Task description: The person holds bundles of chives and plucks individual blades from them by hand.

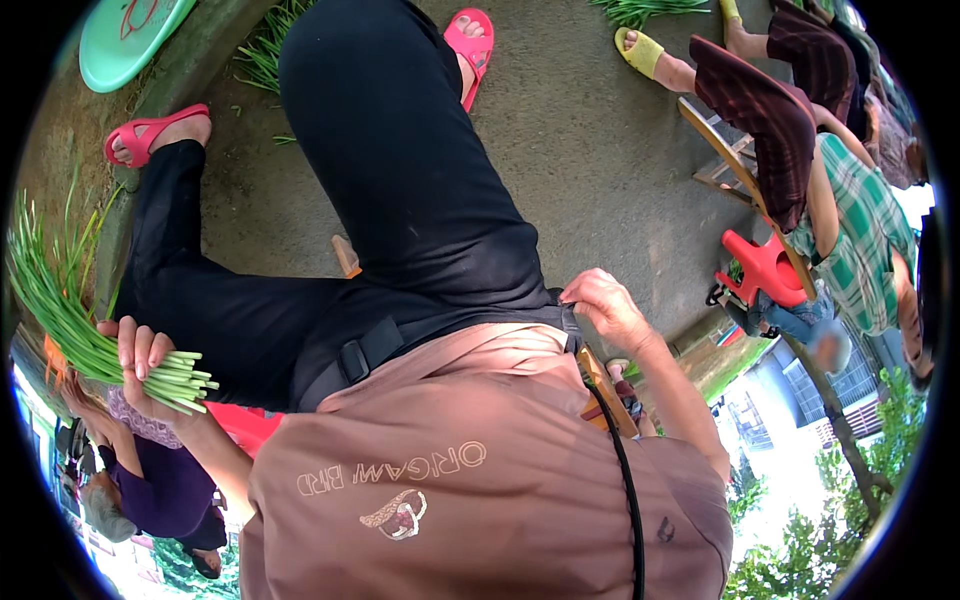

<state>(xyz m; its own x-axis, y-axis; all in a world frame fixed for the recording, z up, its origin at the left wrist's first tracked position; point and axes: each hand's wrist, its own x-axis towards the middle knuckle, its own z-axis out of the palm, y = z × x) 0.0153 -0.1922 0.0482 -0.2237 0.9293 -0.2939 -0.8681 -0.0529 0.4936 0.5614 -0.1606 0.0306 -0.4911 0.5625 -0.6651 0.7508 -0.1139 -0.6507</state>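
My left hand (146, 368) is closed round a bunch of long green chives (62, 310), out at my left side. Their pale cut ends stick out past my fingers towards my waist, and the thin leaf tips fan out to the far left. At my right hip, my right hand (607, 308) has its fingertips pinched at the edge of a black waist strap (566, 318). The strap's buckle (353, 361) sits at my left front, over black trousers. Part of what the right fingertips grip is hidden.
More chives (268, 50) lie on the ground by my left knee, near a pale green basin (130, 40). Across from my right side, a person in a green checked shirt (855, 225) sits by a red plastic stool (765, 265). Someone in purple (165, 485) is close at my left.
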